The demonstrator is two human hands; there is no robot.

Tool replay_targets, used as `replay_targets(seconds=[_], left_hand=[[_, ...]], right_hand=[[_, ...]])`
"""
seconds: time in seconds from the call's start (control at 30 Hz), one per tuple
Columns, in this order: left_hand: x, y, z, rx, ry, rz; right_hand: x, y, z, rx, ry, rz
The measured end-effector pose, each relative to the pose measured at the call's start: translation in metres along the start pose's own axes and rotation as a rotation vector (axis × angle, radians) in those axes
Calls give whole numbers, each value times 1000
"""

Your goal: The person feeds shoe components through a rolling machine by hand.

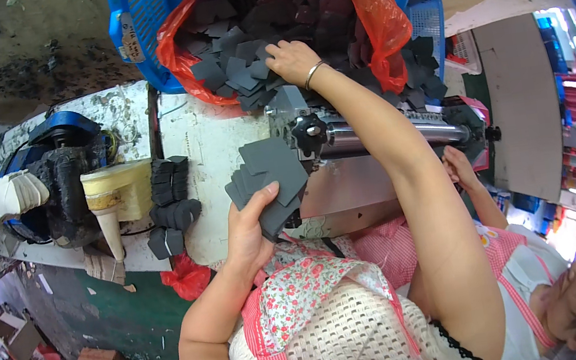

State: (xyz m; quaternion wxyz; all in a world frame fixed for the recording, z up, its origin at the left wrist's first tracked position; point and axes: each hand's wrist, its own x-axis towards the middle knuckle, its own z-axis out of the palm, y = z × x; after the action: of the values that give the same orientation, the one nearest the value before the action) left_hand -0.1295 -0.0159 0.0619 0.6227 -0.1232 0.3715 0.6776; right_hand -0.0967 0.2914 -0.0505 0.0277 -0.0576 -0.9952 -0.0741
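Note:
Several flat dark grey pieces [273, 166] are fanned out in my left hand [250, 226], its thumb pressed on top of them. My right hand [292, 63] reaches over to a heap of the same grey pieces [242, 61] at the mouth of a red plastic bag [384, 26]. Its fingers are bent down onto the heap, and whether they pinch a piece cannot be made out. The bag lies open inside a blue plastic basket [144, 49]. Below my right forearm runs a machine with a metal roller [392, 134] and a black knob [309, 133].
Left of me stands a blue and black motor [66, 182] with a yellow cone-tipped pot [110, 197]. Bundled dark pieces [171, 200] lie beside it on the white table [199, 148]. A red bag [187, 276] hangs at the near edge. Another person's hand [459, 167] is at the right.

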Motion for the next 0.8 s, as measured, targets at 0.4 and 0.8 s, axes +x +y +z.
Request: replay_targets(seconds=[0.4, 0.8], left_hand=[[-15, -43, -7, 141, -84, -143], [14, -130, -7, 249, -25, -149]], right_hand=[[-190, -133, -138, 1312, 731, 700], [-234, -181, -94, 1092, 659, 1255]])
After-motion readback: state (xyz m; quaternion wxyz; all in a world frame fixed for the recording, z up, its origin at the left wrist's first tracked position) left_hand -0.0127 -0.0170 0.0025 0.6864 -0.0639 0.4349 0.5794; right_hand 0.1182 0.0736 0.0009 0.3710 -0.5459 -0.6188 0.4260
